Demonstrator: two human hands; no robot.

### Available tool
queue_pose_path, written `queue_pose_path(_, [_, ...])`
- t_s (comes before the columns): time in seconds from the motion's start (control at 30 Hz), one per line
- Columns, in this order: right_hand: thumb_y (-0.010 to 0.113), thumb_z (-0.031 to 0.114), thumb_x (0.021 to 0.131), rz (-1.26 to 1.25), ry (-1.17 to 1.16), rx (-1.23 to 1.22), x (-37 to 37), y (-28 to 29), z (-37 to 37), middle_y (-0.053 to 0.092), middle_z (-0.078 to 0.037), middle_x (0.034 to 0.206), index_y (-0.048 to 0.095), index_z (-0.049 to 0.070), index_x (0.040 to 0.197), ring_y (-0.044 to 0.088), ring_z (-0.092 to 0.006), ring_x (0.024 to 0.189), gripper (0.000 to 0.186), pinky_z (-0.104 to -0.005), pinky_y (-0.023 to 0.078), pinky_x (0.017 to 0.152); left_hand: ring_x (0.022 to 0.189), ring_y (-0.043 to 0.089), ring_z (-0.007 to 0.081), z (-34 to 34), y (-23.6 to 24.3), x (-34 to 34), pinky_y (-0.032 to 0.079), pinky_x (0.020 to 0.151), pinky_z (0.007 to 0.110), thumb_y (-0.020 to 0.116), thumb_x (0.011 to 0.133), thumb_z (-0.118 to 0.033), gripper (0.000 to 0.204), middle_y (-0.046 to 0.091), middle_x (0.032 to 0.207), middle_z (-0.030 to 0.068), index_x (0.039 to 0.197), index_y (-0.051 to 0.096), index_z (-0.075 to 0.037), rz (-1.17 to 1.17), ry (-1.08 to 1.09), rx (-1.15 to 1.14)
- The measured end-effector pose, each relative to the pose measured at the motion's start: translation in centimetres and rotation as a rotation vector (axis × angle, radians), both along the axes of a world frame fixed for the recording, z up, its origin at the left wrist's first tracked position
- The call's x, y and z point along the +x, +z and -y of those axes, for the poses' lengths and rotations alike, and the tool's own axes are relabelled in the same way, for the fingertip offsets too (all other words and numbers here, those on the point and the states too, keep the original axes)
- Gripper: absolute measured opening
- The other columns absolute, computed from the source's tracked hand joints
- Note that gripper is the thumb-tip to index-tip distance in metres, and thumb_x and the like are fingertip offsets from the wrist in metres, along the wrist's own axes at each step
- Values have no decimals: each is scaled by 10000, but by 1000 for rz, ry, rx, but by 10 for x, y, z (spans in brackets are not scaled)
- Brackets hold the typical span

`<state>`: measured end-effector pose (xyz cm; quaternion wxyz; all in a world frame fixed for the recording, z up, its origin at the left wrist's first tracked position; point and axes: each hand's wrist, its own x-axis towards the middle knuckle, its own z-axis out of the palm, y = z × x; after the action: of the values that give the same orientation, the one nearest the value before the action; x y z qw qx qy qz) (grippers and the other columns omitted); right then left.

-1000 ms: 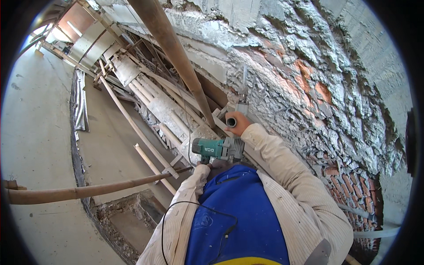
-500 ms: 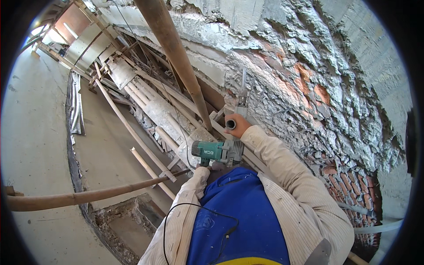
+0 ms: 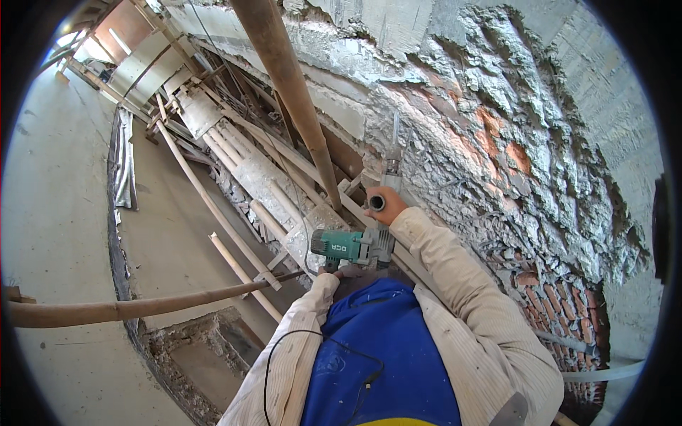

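A green and grey demolition hammer (image 3: pixel 341 245) is held close against my body, its metal chisel (image 3: pixel 396 131) pointing up at the rough, chipped wall (image 3: pixel 455 135). Around the dark tubular side handle near the chisel end, my right hand (image 3: pixel 387 201) is closed. My left hand (image 3: pixel 342 270) is closed at the underside of the rear, below the green motor housing, with most of its fingers hidden. The chisel tip overlaps the broken wall face; whether it touches cannot be told.
A thick bamboo pole (image 3: pixel 284 85) slants down just left of the hammer. Another pole (image 3: pixel 142 309) crosses at the lower left. Planks and dusty boards (image 3: pixel 249 181) lie along the wall's foot. Exposed bricks (image 3: pixel 561 305) show at right, and a broken pit (image 3: pixel 202 355) opens in the floor.
The view has shifted slightly. Both hands keep their hold on the demolition hammer, which sits in nearly the same place against the wall.
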<state>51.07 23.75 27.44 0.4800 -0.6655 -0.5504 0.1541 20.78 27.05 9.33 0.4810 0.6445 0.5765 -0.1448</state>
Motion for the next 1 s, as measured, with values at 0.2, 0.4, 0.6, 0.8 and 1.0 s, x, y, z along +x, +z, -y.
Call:
queue_pose_path(0.2, [840, 166, 648, 25, 55, -123, -9, 10, 20, 547, -203, 791, 542, 0, 850, 544, -420, 782, 396, -436, 441, 700, 1087, 607, 341, 24, -93, -43, 471, 878, 433, 724, 798, -424, 614, 632, 1175, 175, 1259, 518, -76, 24, -99, -82])
queue_pose_path(0.4, [853, 237, 683, -18, 41, -347, -28, 13, 52, 606, -185, 1037, 599, 33, 1043, 582, -378, 1022, 486, -428, 456, 899, 1189, 551, 359, 41, -157, -77, 450, 916, 417, 792, 730, -463, 796, 591, 1244, 196, 1333, 448, -72, 256, 167, -141])
queue_pose_path(0.6, [854, 243, 665, -94, -1, -282, -39, 7, 76, 612, -195, 1033, 606, 33, 1069, 582, -388, 1025, 518, -427, 457, 895, 1154, 570, 351, 54, -146, -88, 457, 903, 425, 797, 744, -413, 763, 596, 1226, 198, 1326, 447, -64, 222, 151, -206])
queue_pose_path(0.8, [841, 191, 643, -80, -1, -202, -42, -7, 81, 601, -200, 863, 593, 4, 963, 596, -396, 892, 446, -416, 466, 812, 1114, 595, 334, 57, -93, -77, 468, 876, 426, 778, 770, -409, 682, 628, 1156, 178, 1275, 475, -64, 53, 73, -147])
queue_pose_path(1.0, [836, 175, 638, -66, -34, -92, -44, -15, 77, 574, -193, 814, 575, -3, 929, 588, -385, 842, 430, -415, 463, 778, 1119, 593, 352, 54, -58, -65, 466, 883, 429, 770, 775, -400, 690, 626, 1158, 197, 1286, 452, -63, 28, 26, -134])
